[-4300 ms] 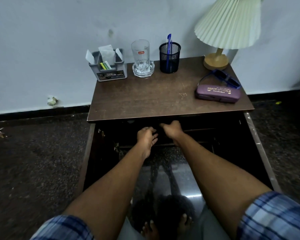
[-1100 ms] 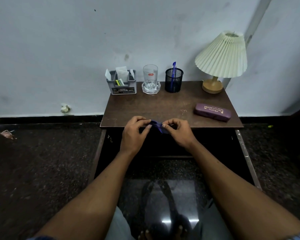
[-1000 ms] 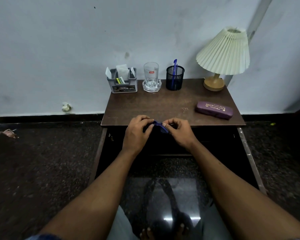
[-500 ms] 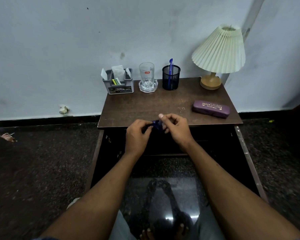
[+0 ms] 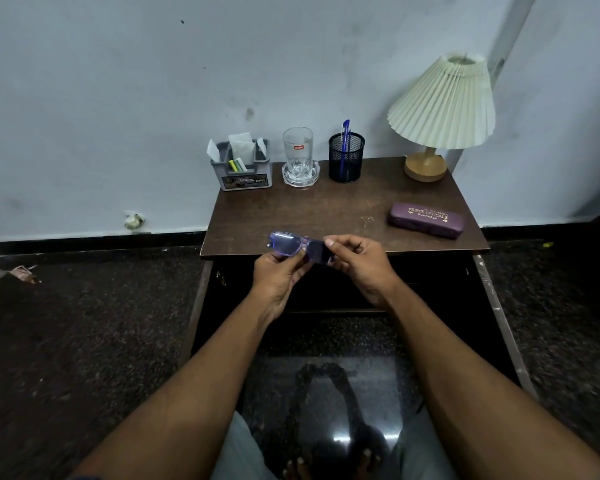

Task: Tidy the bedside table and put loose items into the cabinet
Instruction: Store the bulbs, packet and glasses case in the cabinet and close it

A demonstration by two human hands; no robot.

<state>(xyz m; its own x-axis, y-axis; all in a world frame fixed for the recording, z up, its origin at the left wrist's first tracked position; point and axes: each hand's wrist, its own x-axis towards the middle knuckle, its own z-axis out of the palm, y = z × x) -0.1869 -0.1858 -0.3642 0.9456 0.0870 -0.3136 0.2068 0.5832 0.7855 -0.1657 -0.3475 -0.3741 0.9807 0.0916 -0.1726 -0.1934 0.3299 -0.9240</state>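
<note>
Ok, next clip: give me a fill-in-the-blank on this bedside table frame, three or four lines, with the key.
1. The left hand and the right hand hold the glasses near the ____ edge of the table.
2. The purple case lies ____ on the table.
3. The ____ pen stands in the mesh cup.
4. The lamp stands at the table's back ____ corner.
Missing words: front; closed; blue; right.

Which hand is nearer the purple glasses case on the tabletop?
Right. The right hand holds the glasses front-left of the glasses case; the left hand holds their other end, farther left.
</note>
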